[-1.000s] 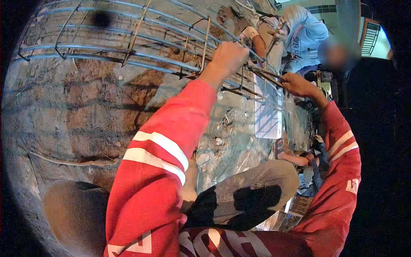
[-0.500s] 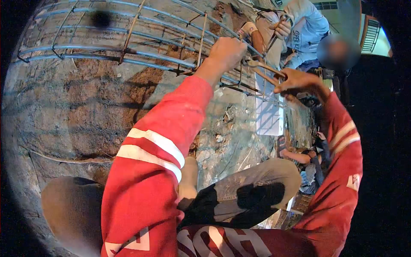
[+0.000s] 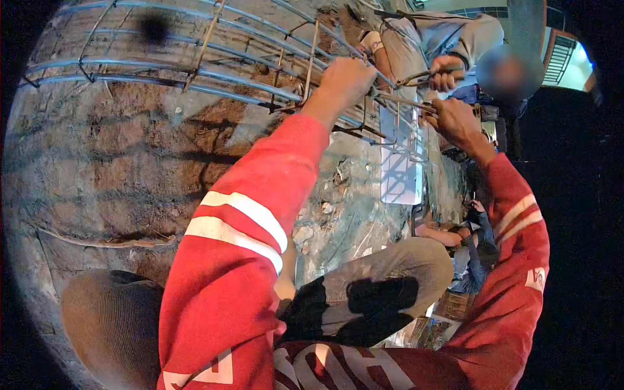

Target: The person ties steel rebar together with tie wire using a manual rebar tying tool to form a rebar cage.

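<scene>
A long cage of steel rebar (image 3: 244,94), with thin bent stirrups around its bars, crosses the upper part of the view. My left hand (image 3: 350,81) is closed on the cage near its right end, its fingertips largely hidden. My right hand (image 3: 455,122) grips the handles of tying pincers (image 3: 404,100). The pincers' head meets the cage just right of my left hand. Any wire in the jaws is too small to make out.
Across the cage sits a co-worker, whose hand (image 3: 447,73) also holds a tool. A white panel (image 3: 401,172) lies beneath the cage end. Another person's arm (image 3: 439,235) shows at lower right. Rough soil (image 3: 123,188) spreads below the cage.
My right hand has turned and brought the pincers' handles from spread to close together. My left hand stays on the cage. The co-worker's hand has moved lower, nearer the cage.
</scene>
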The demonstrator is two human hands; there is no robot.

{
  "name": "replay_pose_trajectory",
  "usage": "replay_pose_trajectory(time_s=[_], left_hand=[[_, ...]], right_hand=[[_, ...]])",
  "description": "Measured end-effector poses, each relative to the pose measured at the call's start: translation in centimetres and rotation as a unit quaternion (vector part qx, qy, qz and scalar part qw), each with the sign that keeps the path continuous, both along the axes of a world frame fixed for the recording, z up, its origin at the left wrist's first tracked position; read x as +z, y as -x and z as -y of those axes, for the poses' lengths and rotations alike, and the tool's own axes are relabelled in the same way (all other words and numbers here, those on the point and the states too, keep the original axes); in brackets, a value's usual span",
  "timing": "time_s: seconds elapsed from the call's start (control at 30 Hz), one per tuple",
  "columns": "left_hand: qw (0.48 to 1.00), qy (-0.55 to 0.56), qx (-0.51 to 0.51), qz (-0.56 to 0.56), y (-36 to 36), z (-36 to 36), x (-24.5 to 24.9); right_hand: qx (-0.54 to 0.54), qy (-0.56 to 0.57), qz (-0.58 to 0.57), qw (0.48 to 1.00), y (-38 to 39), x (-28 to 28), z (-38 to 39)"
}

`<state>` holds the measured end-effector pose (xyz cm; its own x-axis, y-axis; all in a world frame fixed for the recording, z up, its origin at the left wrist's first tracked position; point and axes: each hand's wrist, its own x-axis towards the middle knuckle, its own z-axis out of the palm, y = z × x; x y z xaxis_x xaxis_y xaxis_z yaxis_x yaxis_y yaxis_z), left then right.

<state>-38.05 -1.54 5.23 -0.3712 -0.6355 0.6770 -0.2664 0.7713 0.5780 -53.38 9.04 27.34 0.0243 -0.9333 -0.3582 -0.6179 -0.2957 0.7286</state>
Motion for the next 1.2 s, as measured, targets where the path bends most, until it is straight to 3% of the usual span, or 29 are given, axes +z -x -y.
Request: replay_pose_trajectory(time_s=[0.03, 0.07, 0.13, 0.17, 0.2, 0.27, 0.3, 0.33, 0.37, 0.43, 0.53, 0.67, 0.83, 0.9, 0.93, 0.97, 1.0, 1.03, 1.1, 1.17, 1.2], left_hand=[[1.000, 0.000, -0.007, 0.002, 0.0, 0.2, -0.1], [1.000, -0.001, -0.015, 0.004, 0.0, 0.2, -0.3], [0.999, -0.024, -0.023, 0.006, 0.9, 1.2, -0.8], [0.998, -0.057, -0.038, 0.003, 1.5, 1.0, -1.3], [0.998, -0.054, -0.038, 0.002, 1.3, 1.1, -1.0], [0.999, -0.013, -0.003, 0.052, 0.4, 0.7, -0.1], [0.999, -0.011, -0.004, 0.050, 0.3, 0.9, 0.2], [0.999, -0.016, -0.013, 0.046, 0.4, 0.8, 0.3], [0.999, -0.020, -0.022, 0.043, 0.5, 0.8, 0.3], [0.999, -0.010, -0.018, 0.040, 0.5, 0.6, 0.3], [0.999, -0.002, -0.010, 0.051, 0.3, 0.8, 0.6], [1.000, -0.016, 0.006, 0.024, 0.7, 0.7, 0.3], [0.997, -0.024, -0.005, 0.075, -0.4, 0.3, 0.9], [0.996, -0.022, -0.011, 0.089, -0.5, 0.1, 0.7], [0.997, -0.019, -0.011, 0.077, -0.5, 0.1, 0.5], [0.998, -0.014, -0.011, 0.064, -0.4, 0.2, 0.6], [0.999, -0.005, 0.000, 0.042, 0.3, 0.4, 0.2], [0.999, 0.001, -0.002, 0.041, 0.4, 0.4, 0.2], [0.999, 0.004, 0.000, 0.053, 0.0, 0.5, 0.3], [0.999, 0.000, 0.010, 0.040, -0.4, 0.4, 0.7], [0.999, 0.004, 0.011, 0.044, -0.1, 0.6, 0.6]], right_hand=[[0.001, 0.001, 0.002, 1.000, -0.5, 0.1, 0.6], [-0.296, -0.083, 0.152, 0.939, -1.1, 0.5, 1.3], [-0.562, -0.200, 0.280, 0.752, -2.8, 1.4, 3.4], [-0.576, -0.193, 0.279, 0.744, -1.4, 1.5, 3.9], [-0.515, -0.216, 0.238, 0.794, -0.2, 1.4, 4.6], [-0.455, -0.239, 0.193, 0.836, 1.7, 1.3, 4.2], [-0.244, -0.160, 0.185, 0.939, 2.4, 1.4, 3.3], [-0.140, -0.092, 0.089, 0.982, 0.6, 1.5, 2.0], [-0.054, -0.011, -0.015, 0.998, -1.4, 1.5, 0.8], [0.159, 0.044, -0.036, 0.986, -3.7, 1.3, -1.0], [0.243, 0.114, -0.078, 0.960, -3.4, 1.0, -1.7], [0.149, 0.079, -0.098, 0.981, -0.4, 1.5, -0.5], [0.123, 0.034, -0.047, 0.991, 0.9, 1.8, 2.2], [-0.143, -0.021, -0.055, 0.988, 0.7, 1.6, 2.5], [-0.048, 0.019, -0.015, 0.999, 1.9, 0.8, 1.3], [-0.116, -0.060, 0.057, 0.990, 3.0, 1.2, 2.1], [-0.196, -0.130, 0.127, 0.964, 4.4, 1.5, 2.8], [-0.362, -0.159, 0.188, 0.899, 4.2, 1.5, 3.2], [-0.511, -0.183, 0.242, 0.805, 3.3, 1.6, 3.6], [-0.373, -0.166, 0.163, 0.898, 2.2, 1.6, 3.4], [-0.375, -0.163, 0.162, 0.898, 1.9, 1.7, 2.5]])
